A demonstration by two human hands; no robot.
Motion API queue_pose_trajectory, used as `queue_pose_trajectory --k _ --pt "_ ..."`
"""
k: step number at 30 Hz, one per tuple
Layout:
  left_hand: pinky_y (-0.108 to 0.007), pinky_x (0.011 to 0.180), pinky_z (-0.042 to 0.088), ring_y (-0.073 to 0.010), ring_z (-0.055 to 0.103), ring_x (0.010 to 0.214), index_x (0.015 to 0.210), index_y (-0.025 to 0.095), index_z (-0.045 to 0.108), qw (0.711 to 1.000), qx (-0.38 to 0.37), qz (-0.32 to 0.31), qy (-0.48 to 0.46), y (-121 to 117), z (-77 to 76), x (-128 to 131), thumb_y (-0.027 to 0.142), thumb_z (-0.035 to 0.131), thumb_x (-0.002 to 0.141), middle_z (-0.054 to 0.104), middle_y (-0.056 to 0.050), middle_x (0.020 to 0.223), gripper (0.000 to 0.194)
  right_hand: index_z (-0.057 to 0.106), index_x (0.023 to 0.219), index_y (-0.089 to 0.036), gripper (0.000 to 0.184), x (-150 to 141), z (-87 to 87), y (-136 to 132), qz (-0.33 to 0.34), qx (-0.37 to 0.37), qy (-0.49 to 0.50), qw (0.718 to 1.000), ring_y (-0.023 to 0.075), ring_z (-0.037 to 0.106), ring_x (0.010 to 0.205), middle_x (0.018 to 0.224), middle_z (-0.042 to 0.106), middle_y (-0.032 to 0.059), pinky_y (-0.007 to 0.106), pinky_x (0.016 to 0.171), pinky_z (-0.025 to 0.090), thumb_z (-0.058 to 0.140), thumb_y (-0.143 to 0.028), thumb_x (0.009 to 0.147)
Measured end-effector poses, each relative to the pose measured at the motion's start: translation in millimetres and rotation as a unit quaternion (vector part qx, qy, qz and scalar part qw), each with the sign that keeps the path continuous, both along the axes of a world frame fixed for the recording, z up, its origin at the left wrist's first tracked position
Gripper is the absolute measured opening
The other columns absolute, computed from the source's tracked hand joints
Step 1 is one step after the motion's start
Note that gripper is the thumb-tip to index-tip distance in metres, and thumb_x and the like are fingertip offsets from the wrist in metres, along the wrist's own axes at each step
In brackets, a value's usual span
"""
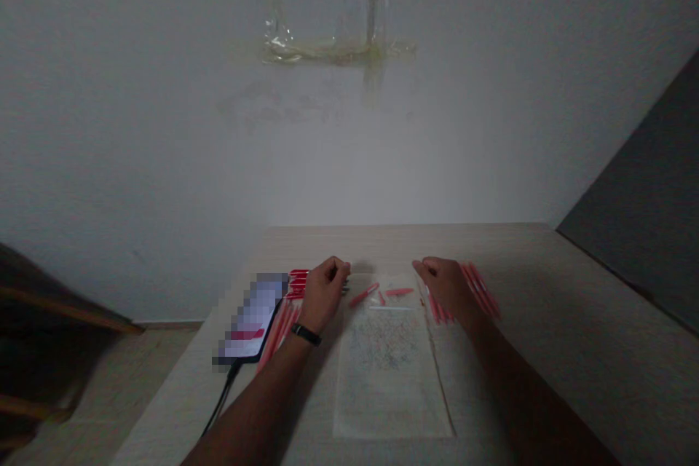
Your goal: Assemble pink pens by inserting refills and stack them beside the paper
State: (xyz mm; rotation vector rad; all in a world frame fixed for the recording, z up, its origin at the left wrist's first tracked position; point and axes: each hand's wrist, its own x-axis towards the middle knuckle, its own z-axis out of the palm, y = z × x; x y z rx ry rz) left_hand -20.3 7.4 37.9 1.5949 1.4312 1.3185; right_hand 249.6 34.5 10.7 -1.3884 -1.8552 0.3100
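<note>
My left hand [326, 290], with a dark band at its wrist, is held above the table with its fingers curled into a pinch. Whatever it may grip is too small to see. Across from it, my right hand [441, 281] is closed with thumb and fingers together; its contents cannot be made out. Between the hands lie a red pen piece [363, 295], a short red piece [381, 298], another red piece [400, 292] and a thin white tube [391, 308]. They rest on a pale, translucent sheet or bag [390, 404] with a dark, speckled patch [386, 342].
Red-tipped pieces [298, 284] and long pink-red tubes [277, 328] lie left of my left hand. More red tubes [480, 291] lie by my right hand. A blurred phone-like screen [254, 320] with a black cable [221, 397] sits on the table's left edge. A wall [409, 160] stands behind.
</note>
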Motion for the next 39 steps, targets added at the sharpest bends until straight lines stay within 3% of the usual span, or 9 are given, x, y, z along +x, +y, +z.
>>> queue_pose_trajectory --k 14,23,33,39 --pt "-0.023 0.058 0.036 -0.0123 0.05 0.06 0.073 0.018 0.057 1.0 0.012 0.004 0.015 3 -6.9 -2 0.041 0.057 0.087 0.053 0.004 0.062 0.027 0.054 0.059 -0.019 0.043 -2 6.3 -5 0.007 -0.026 0.004 1.0 0.0126 0.047 0.052 0.052 0.047 -0.0035 0.025 0.054 0.029 0.049 -0.044 0.094" --pt "-0.022 0.059 0.039 -0.0123 0.053 0.062 0.076 0.018 0.059 0.999 0.021 0.003 0.026 1 -5.3 -2 0.038 0.057 0.088 0.057 0.003 0.066 0.023 0.051 0.063 -0.02 0.036 -3 3.3 -5 0.005 -0.027 0.022 0.999 0.0116 0.043 0.054 0.055 0.045 -0.0047 0.023 0.053 0.029 0.052 -0.041 0.092" --pt "-0.024 0.06 0.045 -0.0151 0.059 0.067 0.085 0.018 0.064 0.997 0.028 -0.006 0.077 1 -7.0 -1 0.034 0.056 0.086 0.066 -0.001 0.076 0.018 0.057 0.068 -0.021 0.026 -6 10.2 -10 0.013 -0.025 0.028 0.999 0.0134 0.051 0.055 0.058 0.056 -0.0022 0.023 0.053 0.035 0.054 -0.036 0.089" --pt "-0.027 0.068 0.048 -0.0158 0.062 0.073 0.092 0.019 0.064 0.991 0.033 -0.029 0.127 2 -12.8 -3 0.026 0.054 0.086 0.068 -0.002 0.083 0.014 0.057 0.07 -0.021 0.024 -5 8.5 -8 0.014 -0.026 0.027 0.999 0.0134 0.051 0.054 0.058 0.055 -0.0029 0.024 0.054 0.037 0.054 -0.034 0.09"
